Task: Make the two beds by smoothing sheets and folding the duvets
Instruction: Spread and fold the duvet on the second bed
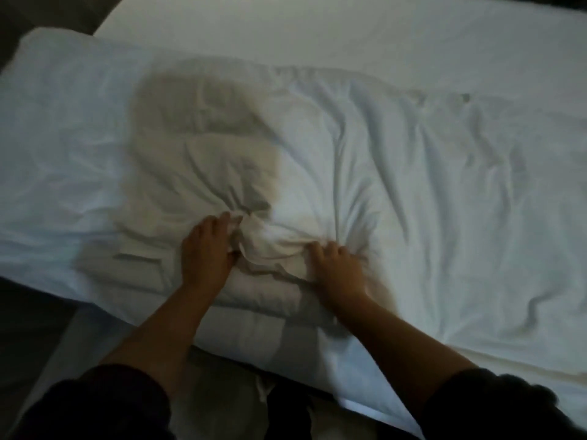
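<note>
A: Where's the duvet [365, 160]?
B: Crumpled across the bed [317, 33], bunched at its near edge, btwn both hands.
A: Left hand [206, 249]?
B: Fingers curled into the bunch's left side, gripping fabric.
A: Right hand [336, 265]?
B: Closed on the bunch's right side, knuckles up.
A: Sheet?
B: Smooth along the far edge.

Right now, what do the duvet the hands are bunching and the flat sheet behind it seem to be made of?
Duvet: white woven fabric cover, probably cotton or a blend, matte, over soft padding; it creases and puffs where the left hand and right hand gather it. Sheet: similar white matte cloth, lying smooth and taut. The exact fibre can't be told.
</note>
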The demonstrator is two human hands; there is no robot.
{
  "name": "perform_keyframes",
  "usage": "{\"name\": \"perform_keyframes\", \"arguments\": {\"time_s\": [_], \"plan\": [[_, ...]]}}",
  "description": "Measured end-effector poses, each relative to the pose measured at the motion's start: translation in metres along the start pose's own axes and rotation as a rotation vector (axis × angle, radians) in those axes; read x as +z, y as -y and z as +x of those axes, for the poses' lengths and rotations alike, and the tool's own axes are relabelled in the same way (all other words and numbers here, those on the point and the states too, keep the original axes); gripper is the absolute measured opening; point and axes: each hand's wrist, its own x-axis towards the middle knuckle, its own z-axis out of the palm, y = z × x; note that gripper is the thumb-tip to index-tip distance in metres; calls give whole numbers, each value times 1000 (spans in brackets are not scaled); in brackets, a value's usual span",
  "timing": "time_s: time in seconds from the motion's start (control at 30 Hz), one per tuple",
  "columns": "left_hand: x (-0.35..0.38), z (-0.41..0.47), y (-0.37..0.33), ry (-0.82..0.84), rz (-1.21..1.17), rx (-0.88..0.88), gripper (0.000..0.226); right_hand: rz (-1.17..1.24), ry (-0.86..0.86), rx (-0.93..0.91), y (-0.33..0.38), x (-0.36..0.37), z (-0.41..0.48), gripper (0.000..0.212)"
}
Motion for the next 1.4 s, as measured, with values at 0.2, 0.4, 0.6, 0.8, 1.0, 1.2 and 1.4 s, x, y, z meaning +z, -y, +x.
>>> {"name": "perform_keyframes", "arguments": {"time_s": [0.2, 0.4, 0.6, 0.8, 1.0, 1.2, 1.4], "plan": [[-36, 38, 63, 2, -36, 303, 22, 397, 121, 6, 10, -45, 40, 26], [-55, 5, 177, 265, 362, 344, 40, 51, 530, -191, 81, -34, 36, 56], [-42, -2, 206, 400, -218, -134, 23, 265, 227, -279, 149, -69, 67, 76], [-67, 53, 355, -19, -486, -827, 35, 159, -53, -406, 326, -90, 168, 57], [-66, 91, 466, -105, -717, -1404, 103, -115, 10, -275, 452, -69, 250, 75], [-80, 94, 515, -33, -712, -1068, 60, 51, 85, -264, 489, -58, 274, 27], [-181, 110, 569, -507, -569, -770, 39, 464, -52, -446, 579, -109, 295, 28]]}}
